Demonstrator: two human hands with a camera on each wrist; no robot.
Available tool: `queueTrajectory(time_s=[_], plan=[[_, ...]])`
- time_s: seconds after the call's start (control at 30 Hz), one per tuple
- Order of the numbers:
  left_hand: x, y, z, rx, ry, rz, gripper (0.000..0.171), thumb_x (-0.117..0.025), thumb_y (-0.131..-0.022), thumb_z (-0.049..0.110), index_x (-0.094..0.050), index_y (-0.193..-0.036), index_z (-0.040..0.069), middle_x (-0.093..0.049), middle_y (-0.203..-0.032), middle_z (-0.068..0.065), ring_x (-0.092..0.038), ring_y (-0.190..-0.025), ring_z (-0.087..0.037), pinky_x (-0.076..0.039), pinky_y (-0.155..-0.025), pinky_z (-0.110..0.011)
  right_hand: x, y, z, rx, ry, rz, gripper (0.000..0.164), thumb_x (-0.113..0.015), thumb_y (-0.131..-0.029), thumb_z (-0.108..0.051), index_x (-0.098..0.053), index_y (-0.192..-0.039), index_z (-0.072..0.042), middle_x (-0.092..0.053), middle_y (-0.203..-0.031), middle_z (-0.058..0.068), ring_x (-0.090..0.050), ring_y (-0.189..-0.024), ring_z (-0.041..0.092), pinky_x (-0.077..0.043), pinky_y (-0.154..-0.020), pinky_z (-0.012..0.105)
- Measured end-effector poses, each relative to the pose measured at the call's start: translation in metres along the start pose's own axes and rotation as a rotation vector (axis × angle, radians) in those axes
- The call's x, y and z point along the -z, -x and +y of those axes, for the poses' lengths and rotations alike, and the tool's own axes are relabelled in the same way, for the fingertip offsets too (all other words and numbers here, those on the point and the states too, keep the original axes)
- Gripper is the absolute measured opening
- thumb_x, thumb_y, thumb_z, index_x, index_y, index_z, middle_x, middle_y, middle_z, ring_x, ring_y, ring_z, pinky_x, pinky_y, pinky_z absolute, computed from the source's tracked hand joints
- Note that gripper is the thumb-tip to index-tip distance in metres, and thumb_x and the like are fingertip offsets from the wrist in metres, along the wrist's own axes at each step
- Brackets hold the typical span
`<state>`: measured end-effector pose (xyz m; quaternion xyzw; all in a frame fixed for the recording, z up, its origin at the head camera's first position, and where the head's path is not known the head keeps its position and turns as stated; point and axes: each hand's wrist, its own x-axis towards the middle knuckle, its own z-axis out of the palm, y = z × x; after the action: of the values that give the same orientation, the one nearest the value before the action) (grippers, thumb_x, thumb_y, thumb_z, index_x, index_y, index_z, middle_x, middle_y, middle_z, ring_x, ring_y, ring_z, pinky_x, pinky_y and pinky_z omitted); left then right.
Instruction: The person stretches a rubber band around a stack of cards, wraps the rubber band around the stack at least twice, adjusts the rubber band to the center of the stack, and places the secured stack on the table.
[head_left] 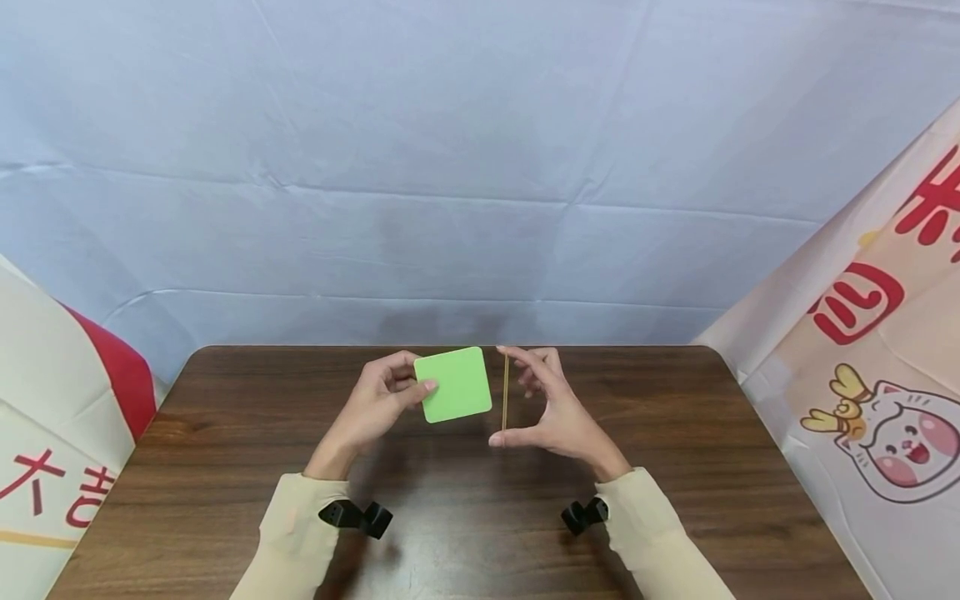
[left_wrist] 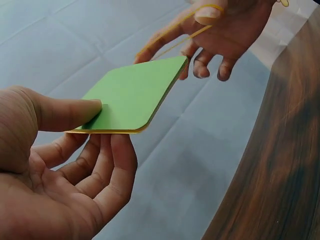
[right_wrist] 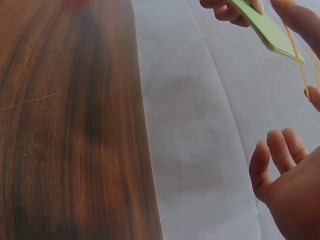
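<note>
My left hand [head_left: 378, 400] pinches a thin stack of square green cards [head_left: 461, 387], thumb on the top face and fingers underneath. The corners are rounded, and layers with a yellowish bottom show along the edge in the left wrist view. To the right of the cards, my right hand [head_left: 558, 408] holds a yellow rubber band [head_left: 506, 392] stretched between its spread thumb and index finger; the other fingers are loosely bent. In the left wrist view the band [left_wrist: 172, 45] runs in two strands just beyond the cards' far corner. Both hands are raised above the table.
The brown wooden table [head_left: 480, 508] lies below, with a pale cloth backdrop [head_left: 450, 167] behind its far edge. Printed cloths hang at the left [head_left: 60, 417] and right [head_left: 885, 350]. A black wrist camera [head_left: 360, 517] sits on each sleeve.
</note>
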<state>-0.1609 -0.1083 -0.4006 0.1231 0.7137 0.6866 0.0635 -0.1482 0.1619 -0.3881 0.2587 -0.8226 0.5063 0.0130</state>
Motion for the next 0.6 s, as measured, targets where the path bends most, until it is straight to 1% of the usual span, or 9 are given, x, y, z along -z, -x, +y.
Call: queueTrajectory(time_s=[0.07, 0.17, 0.3, 0.4, 0.6], plan=[[0.0, -0.0003, 0.0004, 0.012, 0.031, -0.016, 0.015, -0.067, -0.094, -0.001, -0.061, -0.107, -0.007, -0.069, -0.099, -0.015, -0.07, -0.079, -0.019, -0.057, -0.071, -0.036, 0.0, -0.001, -0.0004, 0.003, 0.009, -0.016, 0.109, -0.099, -0.06, -0.01, -0.042, -0.153, -0.014, -0.035, -0.128, 0.011, -0.045, -0.103, 0.026, -0.044, -0.085, 0.045], [-0.0005, -0.0008, 0.0007, 0.033, 0.095, -0.044, 0.017, -0.066, -0.095, -0.002, -0.06, -0.109, -0.009, -0.069, -0.1, -0.015, -0.071, -0.082, -0.019, -0.058, -0.075, -0.039, -0.0001, -0.0022, -0.0017, 0.006, 0.016, -0.038, 0.113, -0.1, -0.059, -0.011, -0.04, -0.154, -0.014, -0.034, -0.132, 0.011, -0.046, -0.106, 0.028, -0.044, -0.087, 0.045], [-0.002, -0.0011, 0.0007, 0.059, 0.164, -0.079, 0.018, -0.064, -0.095, -0.003, -0.058, -0.11, -0.011, -0.07, -0.1, -0.013, -0.07, -0.083, -0.018, -0.059, -0.076, -0.038, -0.0005, -0.0038, -0.0024, 0.024, 0.012, -0.066, 0.117, -0.101, -0.057, -0.01, -0.037, -0.155, -0.014, -0.034, -0.134, 0.015, -0.047, -0.111, 0.04, -0.044, -0.089, 0.046], [-0.0032, -0.0008, 0.0003, 0.07, 0.183, -0.101, 0.017, -0.064, -0.095, -0.002, -0.058, -0.109, -0.01, -0.07, -0.097, -0.01, -0.069, -0.082, -0.016, -0.058, -0.075, -0.037, -0.0008, -0.0053, -0.003, 0.036, 0.008, -0.084, 0.118, -0.101, -0.056, -0.01, -0.036, -0.155, -0.013, -0.034, -0.135, 0.02, -0.045, -0.112, 0.046, -0.043, -0.088, 0.046], [-0.0046, -0.0005, -0.0026, 0.072, 0.164, -0.159, 0.015, -0.064, -0.097, 0.001, -0.06, -0.108, -0.006, -0.069, -0.094, -0.007, -0.067, -0.08, -0.016, -0.057, -0.072, -0.034, -0.0017, -0.0064, -0.0044, 0.037, 0.007, -0.119, 0.119, -0.101, -0.057, -0.011, -0.034, -0.155, -0.013, -0.033, -0.134, 0.015, -0.044, -0.112, 0.038, -0.043, -0.088, 0.047]])
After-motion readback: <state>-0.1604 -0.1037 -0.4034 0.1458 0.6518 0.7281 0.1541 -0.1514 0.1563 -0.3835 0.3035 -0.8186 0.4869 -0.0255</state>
